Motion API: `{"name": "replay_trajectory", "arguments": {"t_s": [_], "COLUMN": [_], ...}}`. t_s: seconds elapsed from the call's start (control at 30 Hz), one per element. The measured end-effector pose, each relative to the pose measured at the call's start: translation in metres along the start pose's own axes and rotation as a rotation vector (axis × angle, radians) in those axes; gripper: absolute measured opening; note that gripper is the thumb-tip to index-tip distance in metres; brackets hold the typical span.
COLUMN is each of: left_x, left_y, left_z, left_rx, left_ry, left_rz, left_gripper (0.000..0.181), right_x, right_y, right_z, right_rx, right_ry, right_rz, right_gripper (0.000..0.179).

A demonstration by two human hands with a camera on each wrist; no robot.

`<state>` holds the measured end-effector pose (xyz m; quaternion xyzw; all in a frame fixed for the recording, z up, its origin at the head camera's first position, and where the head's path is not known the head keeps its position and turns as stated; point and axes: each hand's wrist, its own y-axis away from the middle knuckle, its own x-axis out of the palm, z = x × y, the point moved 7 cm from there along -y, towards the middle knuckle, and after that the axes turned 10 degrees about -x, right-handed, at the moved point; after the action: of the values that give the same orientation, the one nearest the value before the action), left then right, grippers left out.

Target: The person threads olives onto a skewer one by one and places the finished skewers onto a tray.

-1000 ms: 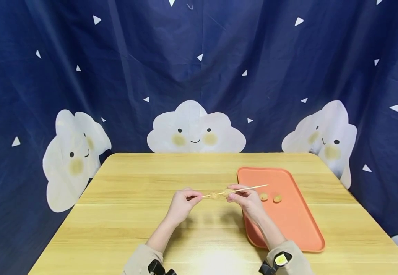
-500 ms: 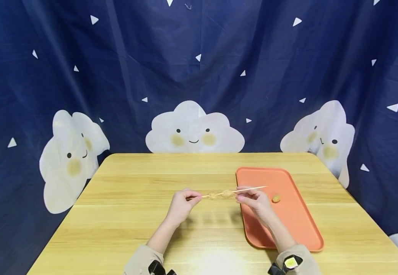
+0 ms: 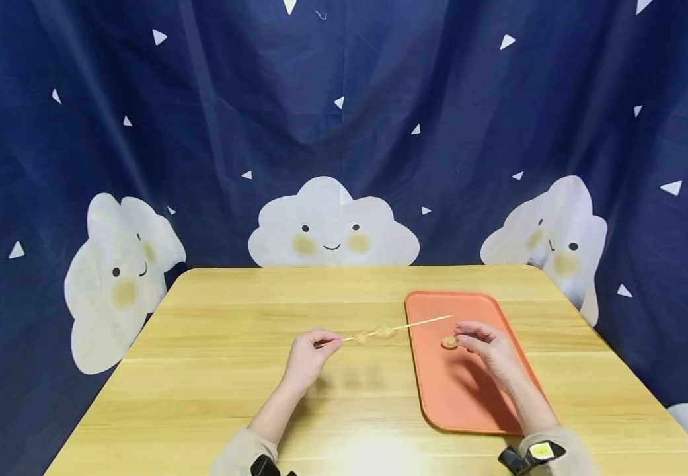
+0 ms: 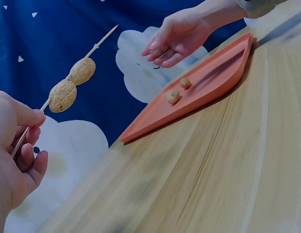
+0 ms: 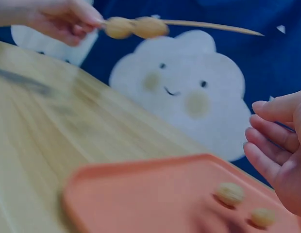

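My left hand [image 3: 310,360] pinches a thin wooden skewer [image 3: 423,322] near its left end, holding it above the table. Two tan, wrinkled balls [image 4: 63,95] are threaded on it, touching each other close to the hand. The skewer's bare pointed end reaches over the orange tray [image 3: 457,403]. My right hand [image 3: 492,350], fingers loosely bent and holding nothing, hovers over this tray. Two more tan balls [image 5: 230,193] lie in it below the hand. In the head view, one loose ball [image 3: 449,342] shows beside the fingertips; the other is mostly hidden by the hand.
The tray sits on the right part of a light wooden table [image 3: 230,317]. Behind the table hangs a dark blue curtain [image 3: 213,132] with white clouds. Small cameras are strapped to both wrists.
My right hand has let go of the ball on the skewer and moved right, over the tray. The left hand has barely moved; the skewer's free end now tilts slightly higher.
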<state>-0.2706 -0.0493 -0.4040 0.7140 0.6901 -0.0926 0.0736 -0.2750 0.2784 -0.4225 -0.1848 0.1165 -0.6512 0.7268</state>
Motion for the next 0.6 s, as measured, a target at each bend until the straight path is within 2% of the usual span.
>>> {"name": "replay_trajectory", "arguments": {"t_s": [0.1, 0.2, 0.47, 0.6], "left_x": [-0.003, -0.006, -0.008, -0.009], "left_y": [0.008, 0.017, 0.018, 0.018], "left_z": [-0.011, -0.026, -0.023, -0.022], "left_rx": [0.005, 0.005, 0.013, 0.019], "left_ry": [-0.02, -0.032, -0.03, -0.031], "left_rz": [-0.004, -0.003, -0.002, -0.002], "left_gripper": [0.01, 0.009, 0.009, 0.009], "right_x": [-0.019, -0.033, -0.05, -0.059], "right_y": [-0.003, -0.004, -0.005, -0.004], "right_z": [0.001, -0.001, -0.01, -0.018], "right_rx": [0.001, 0.005, 0.048, 0.072], "right_ry": [0.064, 0.078, 0.075, 0.142], "right_rz": [-0.028, -0.043, -0.046, -0.057], "right_gripper": [0.024, 0.023, 0.021, 0.027]}}
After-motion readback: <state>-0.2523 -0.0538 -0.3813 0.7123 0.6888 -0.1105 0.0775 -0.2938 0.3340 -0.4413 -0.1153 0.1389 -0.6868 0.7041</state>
